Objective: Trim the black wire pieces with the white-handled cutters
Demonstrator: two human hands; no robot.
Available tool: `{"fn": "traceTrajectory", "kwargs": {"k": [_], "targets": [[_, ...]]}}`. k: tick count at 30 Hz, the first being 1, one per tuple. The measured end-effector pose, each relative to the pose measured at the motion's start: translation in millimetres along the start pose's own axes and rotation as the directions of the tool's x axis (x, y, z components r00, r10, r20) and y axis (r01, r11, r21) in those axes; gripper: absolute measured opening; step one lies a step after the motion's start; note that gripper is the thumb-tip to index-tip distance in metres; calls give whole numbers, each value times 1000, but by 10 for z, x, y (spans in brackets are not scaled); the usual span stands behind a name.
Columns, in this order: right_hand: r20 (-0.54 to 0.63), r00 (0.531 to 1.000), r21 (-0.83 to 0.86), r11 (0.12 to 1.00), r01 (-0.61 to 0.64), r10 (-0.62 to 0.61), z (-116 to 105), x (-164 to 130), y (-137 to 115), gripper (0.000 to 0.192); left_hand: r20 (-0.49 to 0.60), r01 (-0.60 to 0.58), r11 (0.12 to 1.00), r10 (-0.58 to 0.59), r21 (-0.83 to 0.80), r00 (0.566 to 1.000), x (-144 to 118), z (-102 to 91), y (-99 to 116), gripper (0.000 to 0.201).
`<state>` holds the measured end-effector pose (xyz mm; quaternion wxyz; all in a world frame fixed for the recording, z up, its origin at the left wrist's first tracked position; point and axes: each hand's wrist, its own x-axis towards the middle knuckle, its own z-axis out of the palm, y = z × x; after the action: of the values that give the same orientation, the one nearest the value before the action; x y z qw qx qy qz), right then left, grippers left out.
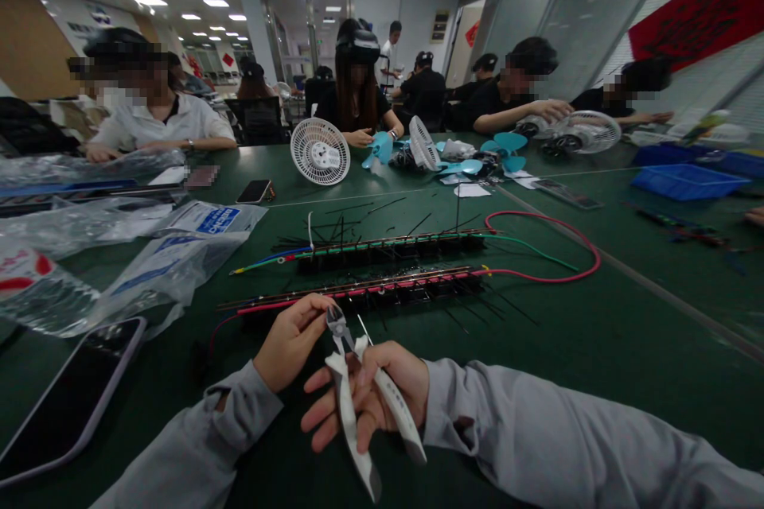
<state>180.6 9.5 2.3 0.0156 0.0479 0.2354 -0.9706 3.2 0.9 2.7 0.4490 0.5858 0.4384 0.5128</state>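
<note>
One head-worn camera looks forward and down across the green table (597,334). Both hands sit close at the lower edge; seated co-workers (358,87) occupy the far side.

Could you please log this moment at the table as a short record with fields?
Left hand: pinches the near end of the wired strip
Right hand: grip closed on cutters, white handles, jaws up near the left fingers
Second strip: lies just behind, blue and green wires
Red wire: loops to the right
Phone: at the left edge of the table
Bags: beyond the phone
Far side: people with fans
</note>
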Motion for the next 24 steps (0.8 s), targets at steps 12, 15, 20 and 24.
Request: {"fn": "traceTrajectory", "kwargs": {"k": [12, 15, 20, 24], "targets": [[-49, 998, 7, 999, -40, 40, -8, 15, 2, 55, 12, 5, 1000, -5, -5, 1000, 4, -12, -10, 10], [-57, 997, 9, 999, -47, 47, -18, 21, 4, 53, 14, 8, 1000, -8, -8, 1000, 4, -11, -6, 10], [-90, 994, 7, 999, -54, 54, -8, 8, -1, 52, 28, 20, 1000, -19, -21, 999, 3, -18, -21, 10], [-133, 990, 7, 999, -51, 52, 16, -13, -11, 46, 36, 17, 1000, -17, -11, 999, 6, -33, -40, 10]]}}
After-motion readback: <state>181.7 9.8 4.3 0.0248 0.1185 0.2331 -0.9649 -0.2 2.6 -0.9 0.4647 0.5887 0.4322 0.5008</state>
